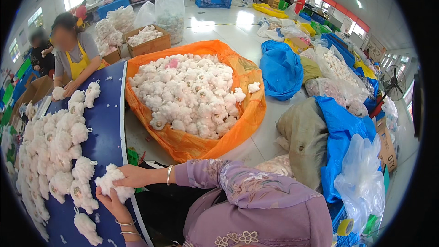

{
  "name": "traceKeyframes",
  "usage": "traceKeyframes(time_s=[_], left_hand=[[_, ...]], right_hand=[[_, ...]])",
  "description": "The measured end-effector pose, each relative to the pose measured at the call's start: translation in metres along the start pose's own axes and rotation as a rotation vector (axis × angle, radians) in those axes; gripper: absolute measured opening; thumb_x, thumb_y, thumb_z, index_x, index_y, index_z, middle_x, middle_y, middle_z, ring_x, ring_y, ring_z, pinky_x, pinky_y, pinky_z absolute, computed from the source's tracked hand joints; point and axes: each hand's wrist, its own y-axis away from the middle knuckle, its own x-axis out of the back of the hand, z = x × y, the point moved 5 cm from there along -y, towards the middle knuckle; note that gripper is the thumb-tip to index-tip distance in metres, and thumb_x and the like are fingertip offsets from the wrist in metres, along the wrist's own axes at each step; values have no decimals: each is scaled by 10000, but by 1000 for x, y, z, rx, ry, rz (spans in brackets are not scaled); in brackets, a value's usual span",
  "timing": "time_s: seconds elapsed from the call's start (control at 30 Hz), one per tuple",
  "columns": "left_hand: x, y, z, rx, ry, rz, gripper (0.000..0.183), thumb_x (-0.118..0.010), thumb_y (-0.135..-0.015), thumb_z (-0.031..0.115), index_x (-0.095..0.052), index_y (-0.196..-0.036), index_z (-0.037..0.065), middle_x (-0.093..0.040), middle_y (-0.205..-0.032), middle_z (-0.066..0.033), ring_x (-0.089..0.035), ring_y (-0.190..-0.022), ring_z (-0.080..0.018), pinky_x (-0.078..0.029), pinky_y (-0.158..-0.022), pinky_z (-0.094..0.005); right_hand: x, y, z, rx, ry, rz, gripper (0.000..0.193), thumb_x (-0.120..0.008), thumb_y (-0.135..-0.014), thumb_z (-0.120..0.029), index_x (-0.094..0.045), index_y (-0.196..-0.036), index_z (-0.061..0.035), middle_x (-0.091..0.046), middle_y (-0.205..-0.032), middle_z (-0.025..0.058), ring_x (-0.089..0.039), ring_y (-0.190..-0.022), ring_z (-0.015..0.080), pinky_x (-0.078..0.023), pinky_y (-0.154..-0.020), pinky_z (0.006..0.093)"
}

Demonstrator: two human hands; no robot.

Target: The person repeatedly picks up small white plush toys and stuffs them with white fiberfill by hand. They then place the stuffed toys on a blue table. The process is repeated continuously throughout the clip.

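Note:
Over the edge of the blue table [107,123], both my hands are closed on one fluffy white plush piece [109,182]. My right hand [130,176] grips its far right side, fingers partly sunk in the pile. From below, my left hand [113,205] holds its near side, thumb and fingers pressed against it. To the left, a heap of similar white plush pieces [57,144] covers much of the tabletop, some with small white loops. One single plush piece [87,228] lies near my left hand.
A large orange sack [249,126] full of white plush pieces stands on the floor beyond my right arm. Across the table a person in a yellow apron [77,61] handles a plush piece. Blue bags [281,71] and a grey-green sack [302,137] stand to the right.

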Motion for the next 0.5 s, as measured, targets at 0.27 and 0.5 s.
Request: traceKeyframes(time_s=[0.27, 0.5], left_hand=[[25, -6, -18, 30, 54, 131, 340, -553, -963, 126, -423, -1256, 13, -502, -1228, -114, -515, -1091, -192, -452, -944, -345], [17, -4, -11, 47, 91, 142, 373, -644, -918, 115, -401, -1191, 43, -513, -1098, -74, -523, -975, -127, -473, -828, -272]], right_hand=[[-18, -2, 3, -342, -265, -89, 422, -614, -932, -329, -524, -1219, -33, -627, -983, 43, -592, -814, 114, -520, -647, 277], [-24, -6, 0, -184, -208, -51, 507, -675, -861, -141, -478, -1304, 7, -594, -1184, 81, -559, -1066, 141, -474, -920, 306]])
